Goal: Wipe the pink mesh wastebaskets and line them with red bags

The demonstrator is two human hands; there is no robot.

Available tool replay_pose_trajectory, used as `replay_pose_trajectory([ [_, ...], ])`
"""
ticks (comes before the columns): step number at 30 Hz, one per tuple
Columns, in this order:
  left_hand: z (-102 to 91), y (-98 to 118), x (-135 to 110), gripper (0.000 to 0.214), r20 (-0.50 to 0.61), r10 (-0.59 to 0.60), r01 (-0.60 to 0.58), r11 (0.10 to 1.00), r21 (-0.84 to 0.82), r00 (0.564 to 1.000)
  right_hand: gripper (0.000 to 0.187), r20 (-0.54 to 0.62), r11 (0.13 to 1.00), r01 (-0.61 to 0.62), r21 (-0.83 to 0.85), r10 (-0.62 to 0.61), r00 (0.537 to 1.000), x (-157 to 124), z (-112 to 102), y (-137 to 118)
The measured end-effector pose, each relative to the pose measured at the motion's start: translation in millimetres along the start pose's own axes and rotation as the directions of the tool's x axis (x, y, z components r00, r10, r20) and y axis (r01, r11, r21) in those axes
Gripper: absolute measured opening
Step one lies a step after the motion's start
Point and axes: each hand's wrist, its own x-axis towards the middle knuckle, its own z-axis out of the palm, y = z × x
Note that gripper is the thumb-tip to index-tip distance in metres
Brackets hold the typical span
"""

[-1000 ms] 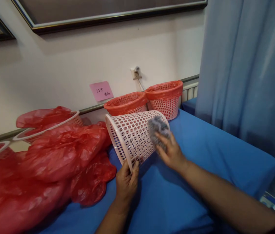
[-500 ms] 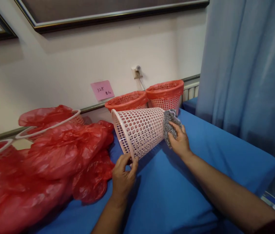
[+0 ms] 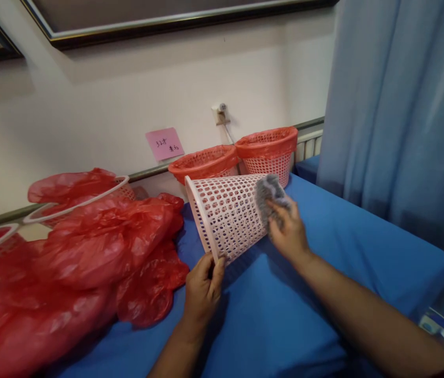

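Note:
A pale pink perforated wastebasket (image 3: 232, 215) lies tipped on its side over the blue-covered surface, its mouth facing left. My left hand (image 3: 203, 286) is closed on the lower part of its rim, thumb outside. My right hand (image 3: 289, 231) presses a grey cloth (image 3: 266, 197) against the basket near its base; the cloth is slightly blurred by motion. Just left of my left hand is a heap of crumpled red plastic bags (image 3: 99, 262).
Two wastebaskets lined with red bags, a nearer basket (image 3: 204, 163) and a right one (image 3: 267, 152), stand by the wall. More baskets (image 3: 122, 188) sit at the left among the bags. A blue curtain (image 3: 395, 105) hangs at right. A pink note (image 3: 165, 144) is on the wall.
The cloth in my right hand has shifted slightly left, further onto the basket's side. The basket's rim and my left hand have moved a little to the right.

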Motion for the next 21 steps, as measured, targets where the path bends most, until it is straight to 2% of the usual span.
replay_pose_trajectory([
  [2, 2.0, 0, 0, 0.034, -0.004, 0.006, -0.006, 0.999, -0.032, 1.000, 0.043, -0.083, 0.972, -0.232, -0.037, 0.228, 0.970, 17, -3, 24],
  [3, 3.2, -1, 0, 0.034, -0.008, 0.009, -0.009, 0.999, -0.046, 1.000, 0.044, -0.106, 0.955, -0.292, -0.046, 0.286, 0.952, 21, -4, 30],
  [5, 5.2, -4, 0, 0.032, -0.019, 0.007, -0.008, 0.998, -0.069, 1.000, 0.045, -0.097, 0.959, -0.278, -0.048, 0.273, 0.957, 19, -4, 27],
  [6, 5.7, -5, 0, 0.032, -0.028, 0.001, -0.003, 0.997, -0.075, 1.000, 0.046, -0.055, 0.978, -0.207, -0.041, 0.204, 0.977, 13, -3, 19],
  [8, 5.8, -7, 0, 0.033, -0.043, -0.015, 0.012, 0.997, -0.078, 0.999, 0.046, 0.081, 0.999, 0.039, 0.018, -0.041, 0.996, -8, 0, -7],
  [9, 5.4, -7, 0, 0.035, -0.045, -0.016, 0.012, 0.997, -0.079, 0.999, 0.045, 0.155, 0.980, 0.187, 0.074, -0.197, 0.968, -19, 3, -22],
  [11, 4.1, -6, 0, 0.040, -0.041, -0.003, -0.001, 0.996, -0.084, 0.999, 0.040, 0.238, 0.887, 0.411, 0.209, -0.454, 0.858, -38, 7, -45],
  [12, 3.4, -5, 0, 0.042, -0.039, -0.001, -0.003, 0.996, -0.088, 0.999, 0.035, 0.249, 0.850, 0.462, 0.253, -0.519, 0.818, -43, 9, -50],
  [13, 2.8, -5, 1, 0.043, -0.042, -0.006, 0.002, 0.996, -0.090, 0.999, 0.031, 0.244, 0.841, 0.470, 0.266, -0.531, 0.812, -44, 11, -50],
  [14, 2.5, -5, 1, 0.042, -0.047, -0.019, 0.014, 0.996, -0.090, 0.999, 0.029, 0.227, 0.867, 0.435, 0.243, -0.487, 0.843, -42, 12, -44],
  [15, 2.5, -5, 1, 0.041, -0.054, -0.036, 0.031, 0.995, -0.090, 0.998, 0.029, 0.197, 0.914, 0.357, 0.191, -0.392, 0.899, -35, 13, -33],
  [17, 3.1, -6, 1, 0.037, -0.064, -0.056, 0.050, 0.995, -0.089, 0.996, 0.034, 0.089, 0.994, 0.085, 0.067, -0.091, 0.992, -15, 13, -1],
  [18, 3.8, -7, 1, 0.036, -0.066, -0.051, 0.045, 0.995, -0.090, 0.996, 0.040, 0.036, 0.996, -0.091, 0.024, 0.090, 0.995, -3, 13, 16],
  [20, 5.3, -10, 1, 0.034, -0.068, -0.028, 0.021, 0.995, -0.095, 0.997, 0.046, -0.044, 0.916, -0.400, -0.020, 0.399, 0.916, 15, 11, 46],
  [21, 6.2, -11, 1, 0.033, -0.069, -0.018, 0.012, 0.995, -0.095, 0.997, 0.047, -0.056, 0.872, -0.488, -0.027, 0.486, 0.872, 20, 11, 55],
])
